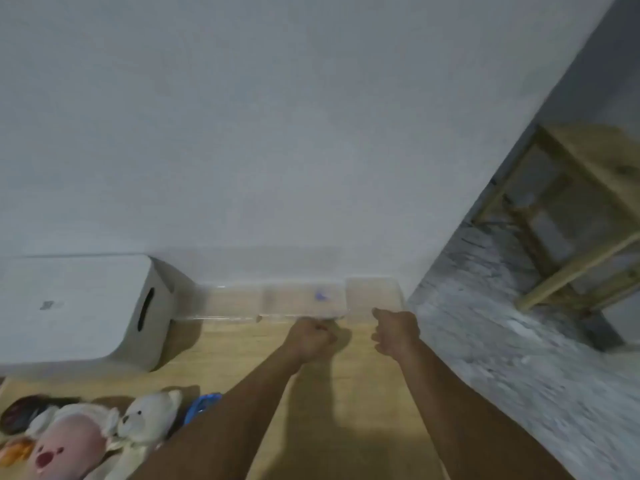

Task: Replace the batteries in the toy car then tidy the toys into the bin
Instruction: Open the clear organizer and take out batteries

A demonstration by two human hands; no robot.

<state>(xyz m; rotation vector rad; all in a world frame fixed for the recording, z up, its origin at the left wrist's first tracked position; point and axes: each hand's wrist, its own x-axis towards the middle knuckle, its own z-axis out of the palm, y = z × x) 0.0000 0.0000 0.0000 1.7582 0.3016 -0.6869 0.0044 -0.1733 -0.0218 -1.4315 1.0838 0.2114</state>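
Left hand [313, 336] fisted on clear bin [277, 301] rim at table's [346, 393] far edge; right hand [394, 332] curled, empty. Pull level, slowly.

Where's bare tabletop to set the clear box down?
Bare wood lies between the white bin and the left forearm, and between the two forearms, below the left hand and right hand. The near left corner is crowded with the plush toys and blue toy car. The clear box fills the wall edge.
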